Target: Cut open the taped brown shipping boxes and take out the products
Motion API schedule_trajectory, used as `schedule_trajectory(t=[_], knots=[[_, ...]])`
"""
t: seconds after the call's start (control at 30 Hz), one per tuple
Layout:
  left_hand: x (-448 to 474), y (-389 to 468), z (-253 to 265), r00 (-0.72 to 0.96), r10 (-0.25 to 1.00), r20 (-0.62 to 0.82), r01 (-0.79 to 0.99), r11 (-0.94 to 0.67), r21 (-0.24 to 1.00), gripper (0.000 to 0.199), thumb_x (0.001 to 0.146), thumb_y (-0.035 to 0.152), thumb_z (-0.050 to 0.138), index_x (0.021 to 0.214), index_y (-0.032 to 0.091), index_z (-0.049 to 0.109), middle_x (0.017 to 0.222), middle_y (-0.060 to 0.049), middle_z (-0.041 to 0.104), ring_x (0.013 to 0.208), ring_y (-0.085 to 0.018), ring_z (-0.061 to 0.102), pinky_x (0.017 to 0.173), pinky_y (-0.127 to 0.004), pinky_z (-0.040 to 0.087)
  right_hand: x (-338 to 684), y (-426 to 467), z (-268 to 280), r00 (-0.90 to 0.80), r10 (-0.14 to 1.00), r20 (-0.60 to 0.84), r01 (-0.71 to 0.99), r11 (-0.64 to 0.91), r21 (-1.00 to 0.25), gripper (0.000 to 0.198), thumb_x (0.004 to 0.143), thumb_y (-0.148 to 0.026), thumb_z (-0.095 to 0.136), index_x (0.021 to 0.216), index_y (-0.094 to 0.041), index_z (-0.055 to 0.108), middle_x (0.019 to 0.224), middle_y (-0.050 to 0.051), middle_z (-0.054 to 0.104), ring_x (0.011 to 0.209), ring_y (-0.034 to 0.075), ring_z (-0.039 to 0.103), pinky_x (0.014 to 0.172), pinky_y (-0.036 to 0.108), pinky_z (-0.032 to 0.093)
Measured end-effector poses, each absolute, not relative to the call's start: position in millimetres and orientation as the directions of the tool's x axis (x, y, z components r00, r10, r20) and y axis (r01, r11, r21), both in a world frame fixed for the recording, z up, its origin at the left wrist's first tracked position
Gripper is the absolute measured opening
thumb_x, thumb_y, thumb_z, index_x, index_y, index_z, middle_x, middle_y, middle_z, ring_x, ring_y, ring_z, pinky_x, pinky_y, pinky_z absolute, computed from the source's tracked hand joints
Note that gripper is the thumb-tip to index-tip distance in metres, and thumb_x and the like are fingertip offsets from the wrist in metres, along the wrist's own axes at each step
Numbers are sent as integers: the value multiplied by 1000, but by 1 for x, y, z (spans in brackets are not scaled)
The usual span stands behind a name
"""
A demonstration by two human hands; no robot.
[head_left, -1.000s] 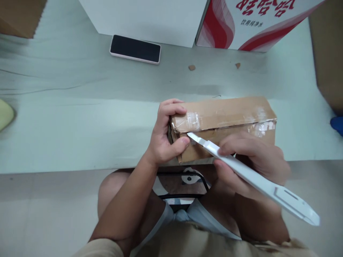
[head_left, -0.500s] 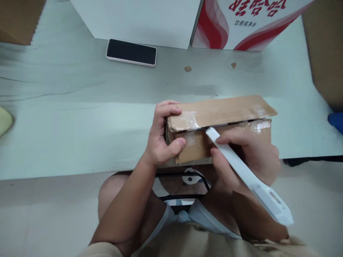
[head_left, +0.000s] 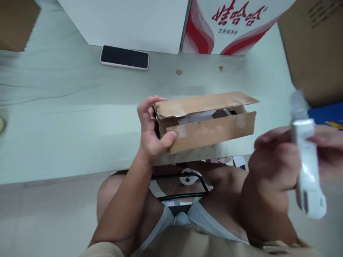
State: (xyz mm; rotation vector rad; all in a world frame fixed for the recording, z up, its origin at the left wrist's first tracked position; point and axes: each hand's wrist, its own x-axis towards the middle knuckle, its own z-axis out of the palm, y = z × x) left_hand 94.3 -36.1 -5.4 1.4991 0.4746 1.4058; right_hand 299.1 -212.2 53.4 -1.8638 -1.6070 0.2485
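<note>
Across the middle of the scene spreads the pale green bench (head_left: 66,135), with a plain white carton (head_left: 128,25) and, just right of it, a red-and-white carton (head_left: 227,21) on its far side. At the near edge sits the small cardboard box (head_left: 211,132), its top flap raised along the near side; through the gap show something pale and something dark. Half a second ago that seam was only a narrow slit.

Of the hands, the left hand (head_left: 151,132) is partly open, bent around the box's left end, thumb pressed on the near wall, much as before. The right hand (head_left: 281,160) is curled closed around a white knife (head_left: 307,157), well apart from the box to the right, its blade blurred and pointing far; earlier its tip was at the seam. A dark-screened device (head_left: 124,57) lies before the white carton, and two brown scraps (head_left: 179,72) lie right of it.
</note>
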Motion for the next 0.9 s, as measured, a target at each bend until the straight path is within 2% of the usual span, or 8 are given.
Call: schedule_trajectory(t=[0.2,0.3,0.37,0.5,0.57,0.67,0.77,0.9], knots=[[95,-29,-3,169,851,498,-285,-441,851,71,64,74,83,101,30,43,125,-5,56,116,-26,60,95,-42,52,373,-182,27,432,869,239,834,-284,-473,41,80,-35,58,120,-25,60,116,10,69,106,29,66,85,42,57],[92,-25,-5,167,848,503,-247,-458,854,68,65,76,81,94,27,43,125,-6,56,117,-26,59,95,-42,52,402,-167,13,592,782,196,761,-462,-455,47,77,-34,56,123,-22,58,122,14,70,111,32,67,92,48,56],[90,-23,-6,165,846,507,-229,-467,854,64,68,76,80,93,26,48,128,-6,56,117,-26,60,96,-41,52,409,-161,2,603,785,139,738,-484,-469,53,77,-33,55,128,-20,58,129,16,69,116,34,66,99,51,54],[88,-24,-1,169,834,526,-193,-495,847,47,75,65,79,97,26,62,136,-6,57,118,-27,62,100,-43,54,402,-149,-7,514,851,104,751,-388,-535,52,82,-33,52,131,-18,63,144,17,63,134,35,58,112,53,47],[88,-25,3,179,816,550,-183,-521,833,36,77,56,79,97,28,69,139,-4,58,124,-29,61,105,-46,53,394,-144,-2,542,830,134,665,-325,-672,46,86,-39,50,124,-20,67,141,15,65,135,32,59,112,51,48],[87,-24,7,249,767,592,-162,-570,806,29,77,53,77,94,29,76,145,-2,57,133,-33,57,115,-53,48,374,-147,18,569,806,162,408,-105,-907,48,95,-52,36,120,-24,66,134,13,69,128,28,64,107,48,52],[84,-24,10,308,708,635,-145,-625,767,38,81,63,67,91,29,80,153,-1,53,140,-37,50,123,-58,40,349,-159,42,496,845,202,239,90,-967,55,92,-63,34,115,-25,67,140,13,63,132,30,60,108,52,51],[81,-25,17,214,700,681,-153,-664,732,61,88,75,40,82,28,80,153,3,51,146,-40,43,127,-64,27,325,-172,59,419,895,157,145,104,-984,65,86,-76,32,91,-25,72,149,12,55,140,36,52,110,60,49]])
